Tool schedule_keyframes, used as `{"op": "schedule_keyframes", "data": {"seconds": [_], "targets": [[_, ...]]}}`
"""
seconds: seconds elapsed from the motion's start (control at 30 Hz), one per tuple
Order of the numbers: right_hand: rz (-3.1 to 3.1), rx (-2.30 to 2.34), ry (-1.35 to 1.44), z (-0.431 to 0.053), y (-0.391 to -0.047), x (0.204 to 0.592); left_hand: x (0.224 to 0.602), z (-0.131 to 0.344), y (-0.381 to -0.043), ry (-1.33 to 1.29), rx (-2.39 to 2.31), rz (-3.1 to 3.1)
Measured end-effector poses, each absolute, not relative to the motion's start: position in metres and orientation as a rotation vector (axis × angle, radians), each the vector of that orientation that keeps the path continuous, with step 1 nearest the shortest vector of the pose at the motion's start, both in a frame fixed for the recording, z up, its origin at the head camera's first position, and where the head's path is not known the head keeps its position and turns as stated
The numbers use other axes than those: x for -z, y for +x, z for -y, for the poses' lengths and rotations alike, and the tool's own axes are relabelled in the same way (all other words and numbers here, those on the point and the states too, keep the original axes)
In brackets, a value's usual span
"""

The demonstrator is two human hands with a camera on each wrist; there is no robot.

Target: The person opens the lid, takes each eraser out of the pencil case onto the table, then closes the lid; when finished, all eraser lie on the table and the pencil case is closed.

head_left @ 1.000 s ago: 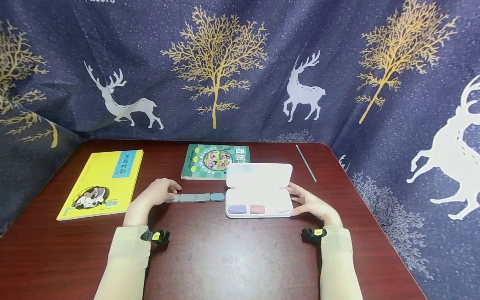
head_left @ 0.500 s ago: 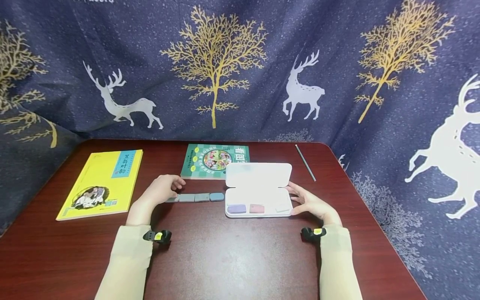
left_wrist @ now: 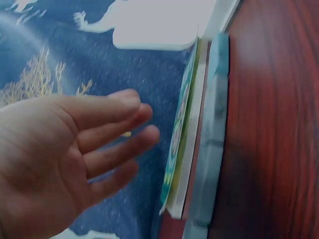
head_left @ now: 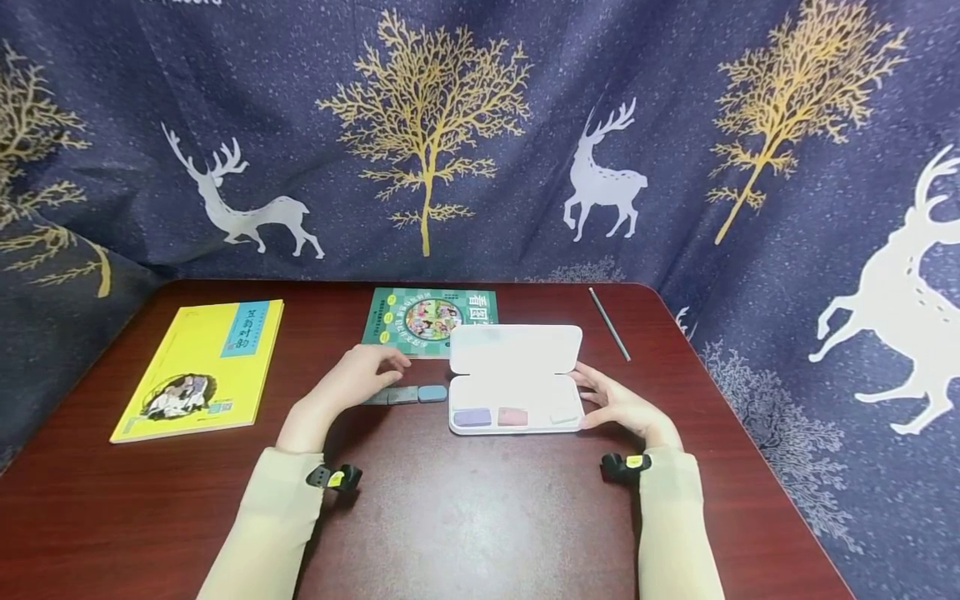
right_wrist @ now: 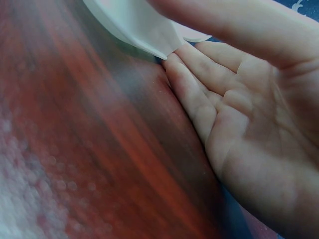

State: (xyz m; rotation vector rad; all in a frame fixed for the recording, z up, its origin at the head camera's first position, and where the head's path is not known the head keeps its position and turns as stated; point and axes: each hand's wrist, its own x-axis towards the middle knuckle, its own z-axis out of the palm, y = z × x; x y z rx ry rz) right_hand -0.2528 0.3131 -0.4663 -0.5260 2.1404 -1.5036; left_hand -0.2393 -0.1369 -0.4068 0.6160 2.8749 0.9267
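An open white case (head_left: 513,390) lies on the table with its lid tipped back; purple (head_left: 472,417), pink (head_left: 513,416) and white (head_left: 565,412) blocks sit along its front side. My right hand (head_left: 624,407) holds the case's right end, thumb at the front corner and fingers behind; the right wrist view shows the white corner (right_wrist: 144,32) against those fingers. Above a row of small grey blocks (head_left: 402,396) ending in a blue block (head_left: 432,393), my left hand (head_left: 352,377) hovers with relaxed fingers. Nothing lies between its fingers in the left wrist view, and it hides the row's left part.
Behind the row and the case lies a green book (head_left: 431,321), partly covered by the raised lid. A yellow book (head_left: 202,367) is at the left, and a thin grey-green pencil-like stick (head_left: 610,325) at the back right. A patterned dark blue cloth (head_left: 480,167) hangs behind the table.
My left hand has let go of the leftmost grey block, lifted a little and moved right along the row. The right hand stays at the case.
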Motion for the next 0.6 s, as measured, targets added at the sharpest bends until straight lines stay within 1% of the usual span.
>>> {"op": "schedule_keyframes", "data": {"seconds": [0.2, 0.43, 0.6], "targets": [[-2.137, 1.511, -0.518, -0.313, -0.253, 0.467, 0.408, 0.110, -0.242, 0.785, -0.866, -2.842], [-2.132, 1.521, -0.529, -0.313, -0.253, 0.467, 0.409, 0.071, -0.244, 0.876, -0.815, -2.847], [-2.124, 1.529, -0.536, -0.312, -0.253, 0.467, 0.412, 0.042, -0.239, 0.915, -0.807, -2.848]]}}
